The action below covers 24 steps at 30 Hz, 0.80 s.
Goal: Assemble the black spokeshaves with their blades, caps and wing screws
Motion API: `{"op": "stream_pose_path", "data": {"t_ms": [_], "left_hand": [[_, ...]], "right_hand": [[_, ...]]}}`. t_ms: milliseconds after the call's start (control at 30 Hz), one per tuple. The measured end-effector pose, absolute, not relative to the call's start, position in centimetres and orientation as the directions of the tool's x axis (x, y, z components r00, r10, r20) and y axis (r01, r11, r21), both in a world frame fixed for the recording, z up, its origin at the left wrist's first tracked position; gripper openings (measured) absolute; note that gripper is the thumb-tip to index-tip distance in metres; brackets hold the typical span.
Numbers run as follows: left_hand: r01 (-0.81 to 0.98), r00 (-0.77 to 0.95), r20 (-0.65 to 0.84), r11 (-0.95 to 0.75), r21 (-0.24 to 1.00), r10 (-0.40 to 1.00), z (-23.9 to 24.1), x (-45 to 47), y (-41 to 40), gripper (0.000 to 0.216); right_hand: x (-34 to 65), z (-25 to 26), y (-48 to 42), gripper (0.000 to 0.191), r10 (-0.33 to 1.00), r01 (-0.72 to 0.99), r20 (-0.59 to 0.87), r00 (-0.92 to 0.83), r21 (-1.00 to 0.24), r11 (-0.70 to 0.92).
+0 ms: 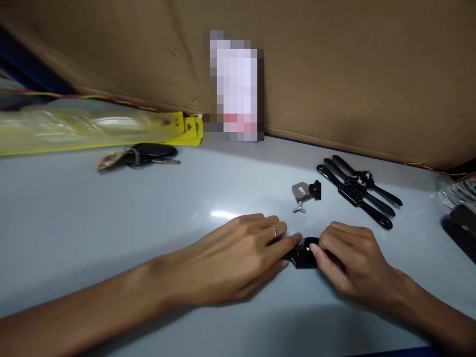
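Observation:
A black spokeshave (305,261) lies on the grey table between both hands. My left hand (247,258), with a ring on one finger, covers its left handle and grips it. At the other end my right hand (353,255) is closed around the right handle, its thumb pressing near a small silver screw (308,249) on the body. Much of both handles is hidden under the fingers. Just beyond the hands are a loose metal blade (299,190), a small black cap piece (316,190) and a silver thumbscrew (299,208).
Several black spokeshaves (349,193) lie side by side at the back right. A key bunch (148,154) sits at the left, before yellow-backed plastic packages (111,128). Cardboard (353,74) stands behind the table. At the right edge is a dark object (461,230).

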State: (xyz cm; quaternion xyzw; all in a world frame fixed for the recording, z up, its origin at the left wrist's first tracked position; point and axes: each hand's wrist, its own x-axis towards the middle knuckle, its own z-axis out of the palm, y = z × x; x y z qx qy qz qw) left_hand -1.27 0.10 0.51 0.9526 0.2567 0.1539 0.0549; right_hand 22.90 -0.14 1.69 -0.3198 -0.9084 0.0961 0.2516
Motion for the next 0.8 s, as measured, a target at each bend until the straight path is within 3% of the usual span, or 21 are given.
{"op": "stream_pose_path", "data": {"t_ms": [167,267,400,567,667,800], "left_hand": [[0.469,0.824,0.257,-0.863,0.189,0.504,0.51,-1.27,0.15,0.022],[0.465,0.820,0.274,-0.864,0.192,0.502,0.51,-1.26,0.22,0.018],[0.459,0.825,0.280,-0.871,0.175,0.491,0.51,-1.30,0.22,0.016],[0.466,0.824,0.277,-0.869,0.165,0.494,0.54,-1.26,0.20,0.019],[0.468,0.822,0.283,-0.870,0.157,0.493,0.58,-1.18,0.22,0.022],[0.456,0.823,0.300,-0.876,0.158,0.482,0.65,-1.20,0.21,0.025]], "right_hand": [[22.84,2.13,0.07,0.010,0.648,0.477,0.425,-0.632,-0.445,0.758],[22.47,2.01,-0.10,0.011,0.641,0.434,0.437,-0.632,-0.485,0.759],[22.03,2.06,-0.33,0.014,0.762,0.461,0.355,-0.542,-0.632,0.623],[22.03,2.21,-0.51,0.012,0.825,0.481,0.247,-0.508,-0.713,0.510],[22.17,1.89,-0.52,0.013,0.825,0.500,0.256,-0.504,-0.692,0.520],[22.53,1.53,-0.33,0.026,0.731,0.513,0.365,-0.577,-0.534,0.672]]}}
